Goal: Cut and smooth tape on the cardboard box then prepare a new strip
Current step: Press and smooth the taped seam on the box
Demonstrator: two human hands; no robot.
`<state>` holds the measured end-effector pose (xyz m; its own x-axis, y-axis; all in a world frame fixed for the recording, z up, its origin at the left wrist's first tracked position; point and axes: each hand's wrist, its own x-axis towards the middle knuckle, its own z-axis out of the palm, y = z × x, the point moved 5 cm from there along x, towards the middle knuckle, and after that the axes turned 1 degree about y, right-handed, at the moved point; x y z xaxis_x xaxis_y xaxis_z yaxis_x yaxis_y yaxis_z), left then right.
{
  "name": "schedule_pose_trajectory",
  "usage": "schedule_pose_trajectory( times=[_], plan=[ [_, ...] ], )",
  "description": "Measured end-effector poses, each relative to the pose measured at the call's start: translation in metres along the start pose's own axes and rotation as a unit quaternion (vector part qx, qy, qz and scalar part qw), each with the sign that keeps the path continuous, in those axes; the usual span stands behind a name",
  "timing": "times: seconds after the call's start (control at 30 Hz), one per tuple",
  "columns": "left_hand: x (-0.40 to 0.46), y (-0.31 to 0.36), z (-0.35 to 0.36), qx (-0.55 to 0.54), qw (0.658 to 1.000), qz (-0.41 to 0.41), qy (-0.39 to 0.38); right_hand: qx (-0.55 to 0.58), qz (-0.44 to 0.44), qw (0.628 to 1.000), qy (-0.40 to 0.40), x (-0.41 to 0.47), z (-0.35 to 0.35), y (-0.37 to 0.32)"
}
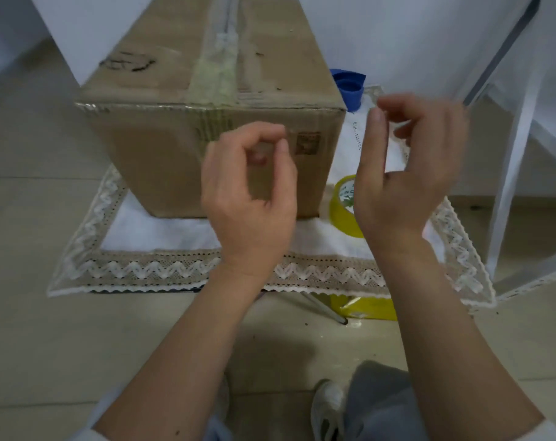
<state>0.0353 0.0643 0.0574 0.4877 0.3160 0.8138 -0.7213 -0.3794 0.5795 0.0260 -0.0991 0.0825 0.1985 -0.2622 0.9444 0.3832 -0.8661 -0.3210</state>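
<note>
At the centre of the frame two bare hands hover in front of the cardboard box [213,122], both raised off the cloth and touching nothing solid that can be made out. The left hand [249,192] is curled with thumb and forefinger nearly pinched together; the right hand [407,173] is curled too, its fingers bent toward the thumb with a gap between them. Both are blurred, and whether a clear strip of tape is stretched between them cannot be told.

The box sits in the upper middle of the frame on a white lace-edged cloth [162,230] spread over a low table, its near face toward the person so the top seam lies within easy reach. A band of tape [213,74] runs along that seam and folds down over the near edge.

The yellow tape roll [343,205] stands on edge on the cloth at the box's lower right corner, partly hidden behind the right wrist, placed close for the right hand to take up. A blue object [349,87] lies behind the box at its right, too hidden to name.

Judging by the pinching pose, the hands seem to be handling a tape end or readying to pull a fresh strip.
</note>
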Motion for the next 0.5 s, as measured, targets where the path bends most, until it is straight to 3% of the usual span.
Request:
schedule_pose_trajectory(
  times=[0.2,0.3,0.5],
  plan=[
    [0.010,-0.048,-0.051,-0.013,0.961,-0.240,0.137,0.063,-0.031,0.990,-0.119,-0.032,0.035,-0.044],
    [0.006,-0.066,-0.061,0.005,0.932,-0.341,0.121,0.075,0.004,0.984,-0.164,-0.048,0.050,-0.055],
    [-0.005,-0.079,-0.060,-0.031,0.878,-0.477,0.041,0.093,0.199,0.951,-0.218,-0.075,0.067,-0.051]
  ],
)
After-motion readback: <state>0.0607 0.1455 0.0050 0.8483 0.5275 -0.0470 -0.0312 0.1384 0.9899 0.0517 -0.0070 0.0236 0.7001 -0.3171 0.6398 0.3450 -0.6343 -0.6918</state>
